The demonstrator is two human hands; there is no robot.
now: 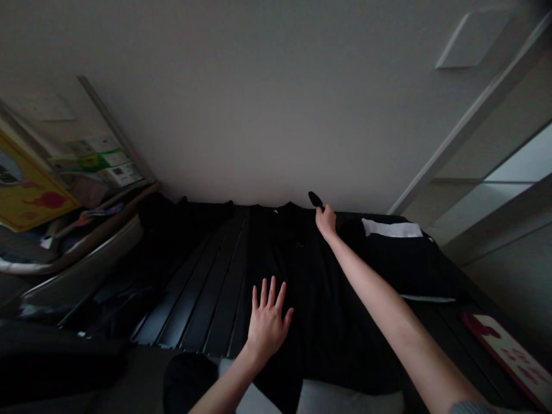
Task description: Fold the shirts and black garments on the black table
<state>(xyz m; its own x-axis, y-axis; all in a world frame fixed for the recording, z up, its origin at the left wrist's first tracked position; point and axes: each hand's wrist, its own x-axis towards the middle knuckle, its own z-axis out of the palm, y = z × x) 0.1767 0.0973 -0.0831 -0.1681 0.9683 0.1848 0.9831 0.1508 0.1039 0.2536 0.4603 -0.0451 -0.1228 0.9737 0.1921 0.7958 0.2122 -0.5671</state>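
A black shirt [319, 287] lies spread on the dark slatted surface, with a white tag at its collar and a small light mark on the chest. My left hand [268, 325] rests flat on its left part, fingers spread. Near the wall, at the shirt's upper right, my right hand [326, 221] is closed on a small black piece with a rounded end [315, 199], which sticks up past the fingers. Whether this piece is part of the shirt, I cannot tell in the dim light.
Folded dark cloth [401, 261] with a white strip lies to the right. Beyond it is a red-edged board [509, 356]. A rimmed basket [86, 253] holding assorted items stands left, by a yellow printed sheet [30, 184]. Bare slats [194, 293] show left of the shirt; a wall rises behind.
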